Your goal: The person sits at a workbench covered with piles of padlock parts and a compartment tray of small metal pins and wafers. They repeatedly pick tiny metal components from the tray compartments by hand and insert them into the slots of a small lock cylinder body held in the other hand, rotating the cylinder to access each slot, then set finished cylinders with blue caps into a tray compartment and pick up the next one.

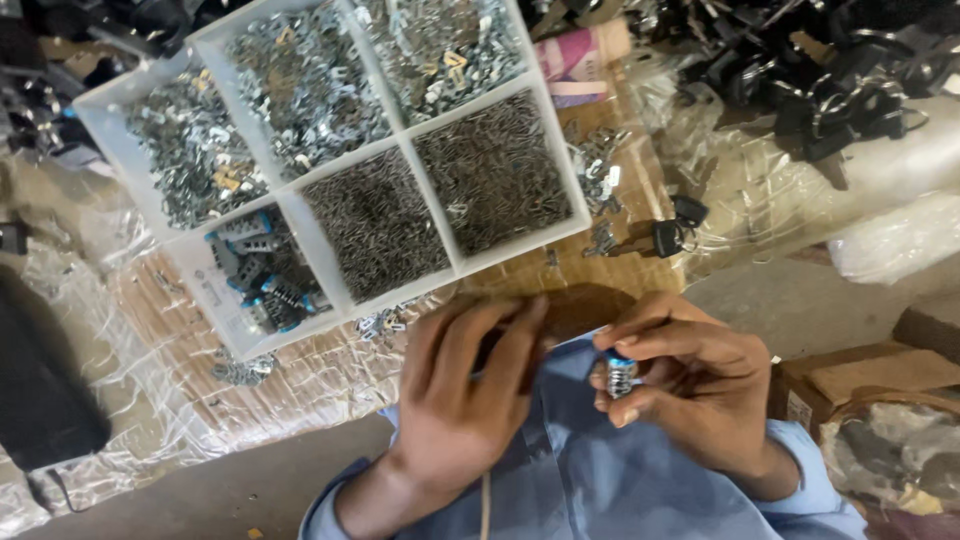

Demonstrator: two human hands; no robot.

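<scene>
My right hand (690, 380) pinches a small cylindrical metal part with a blue end (621, 373) between thumb and fingers, low in the head view. My left hand (465, 395) is beside it, fingers curled together and pointing toward the part; whether it holds anything is hidden. Both hands hover above my blue-sleeved lap, just in front of a white divided tray (400, 138). The tray's compartments hold several heaps of small shiny metal pieces, thin dark pins, and a few blue-and-grey cylindrical parts (262, 278).
The tray rests on cardboard covered in clear plastic (170, 370). Loose metal bits (598, 170) and a black key-like piece (668, 238) lie right of the tray. Black plastic parts (830, 80) pile at top right. A dark bag (40, 380) sits left; cardboard boxes (860, 380) sit right.
</scene>
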